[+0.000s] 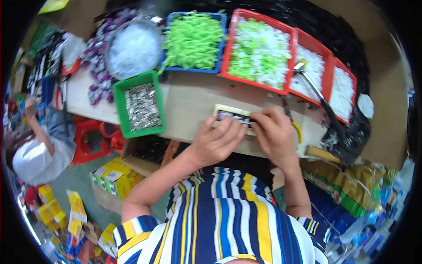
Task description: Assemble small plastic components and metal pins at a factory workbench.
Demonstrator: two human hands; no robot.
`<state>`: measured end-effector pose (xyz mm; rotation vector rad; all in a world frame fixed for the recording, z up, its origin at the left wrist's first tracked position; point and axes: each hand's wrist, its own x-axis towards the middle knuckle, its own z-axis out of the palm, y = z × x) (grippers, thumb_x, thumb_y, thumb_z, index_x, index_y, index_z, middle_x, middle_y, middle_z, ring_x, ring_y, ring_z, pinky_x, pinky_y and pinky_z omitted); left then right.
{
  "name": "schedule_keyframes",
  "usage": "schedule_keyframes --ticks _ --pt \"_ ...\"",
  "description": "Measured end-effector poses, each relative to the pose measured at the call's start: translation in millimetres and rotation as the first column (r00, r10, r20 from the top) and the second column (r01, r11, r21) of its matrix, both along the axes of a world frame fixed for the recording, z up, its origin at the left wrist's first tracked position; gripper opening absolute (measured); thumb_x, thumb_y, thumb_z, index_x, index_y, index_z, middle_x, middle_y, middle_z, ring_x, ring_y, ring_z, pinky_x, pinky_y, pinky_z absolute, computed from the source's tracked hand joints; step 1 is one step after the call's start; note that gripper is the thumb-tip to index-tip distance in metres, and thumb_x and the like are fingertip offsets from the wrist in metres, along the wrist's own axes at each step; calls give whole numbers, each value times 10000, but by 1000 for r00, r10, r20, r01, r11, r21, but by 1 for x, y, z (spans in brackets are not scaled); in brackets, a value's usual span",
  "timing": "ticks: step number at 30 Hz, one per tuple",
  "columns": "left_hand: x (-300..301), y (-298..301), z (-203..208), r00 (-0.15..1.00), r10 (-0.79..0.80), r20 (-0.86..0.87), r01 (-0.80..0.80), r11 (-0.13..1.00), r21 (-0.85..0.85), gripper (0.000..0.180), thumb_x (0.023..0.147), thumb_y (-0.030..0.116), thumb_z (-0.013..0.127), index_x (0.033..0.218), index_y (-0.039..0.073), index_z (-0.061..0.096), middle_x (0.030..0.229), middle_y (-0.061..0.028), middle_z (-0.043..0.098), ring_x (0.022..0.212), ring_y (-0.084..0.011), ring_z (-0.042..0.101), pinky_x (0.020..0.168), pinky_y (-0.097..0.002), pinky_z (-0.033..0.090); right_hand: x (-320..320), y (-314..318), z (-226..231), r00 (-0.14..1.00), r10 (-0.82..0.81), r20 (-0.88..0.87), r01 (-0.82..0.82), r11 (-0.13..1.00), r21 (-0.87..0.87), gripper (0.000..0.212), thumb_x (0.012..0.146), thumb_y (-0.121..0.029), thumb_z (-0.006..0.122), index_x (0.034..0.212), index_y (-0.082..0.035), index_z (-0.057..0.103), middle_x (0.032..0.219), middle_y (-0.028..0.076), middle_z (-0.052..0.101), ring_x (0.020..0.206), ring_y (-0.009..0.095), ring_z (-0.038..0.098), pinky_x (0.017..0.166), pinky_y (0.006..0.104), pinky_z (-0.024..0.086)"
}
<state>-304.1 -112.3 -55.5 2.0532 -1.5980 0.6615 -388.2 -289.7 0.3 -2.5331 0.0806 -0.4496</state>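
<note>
A small cream rectangular block (pixel 225 107) with a dark, part-filled middle lies on the table in front of me. My left hand (pixel 220 140) has its curled fingers over the near left side of this block, gripping it. At its right end my right hand (pixel 277 135) is closed, thumb and fingertips pinched together; what sits between them is too small and hidden to name. Part of the block is covered by both hands. Just right of my right hand lies a tool with a yellow handle (pixel 299 133), partly hidden.
A green bin (pixel 160 115) of metal pieces stands left. Behind are a round bowl (pixel 108 57) of clear pieces, a blue tray (pixel 193 69) of green strips, and red trays (pixel 255 84) of white and green pieces. A hammer (pixel 317 90) leans across them. Another person (pixel 39 154) sits far left.
</note>
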Motion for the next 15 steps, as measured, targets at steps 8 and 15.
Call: schedule_keyframes --ticks 8,15 --pt "19 0 18 971 -186 148 168 977 128 252 813 228 707 1016 78 713 1032 -30 614 1035 -195 555 853 -400 409 -4 4 1 999 34 -41 -37 996 -80 230 745 -37 706 972 -42 667 871 72 573 821 249 601 690 364 421" --pt "26 0 29 890 -306 339 223 939 261 320 794 201 556 1002 6 702 1034 -71 625 1092 -182 547 911 -420 399 0 0 -2 990 129 -54 -136 980 -145 219 748 -83 666 966 -69 652 848 47 547 799 227 586 704 359 409"
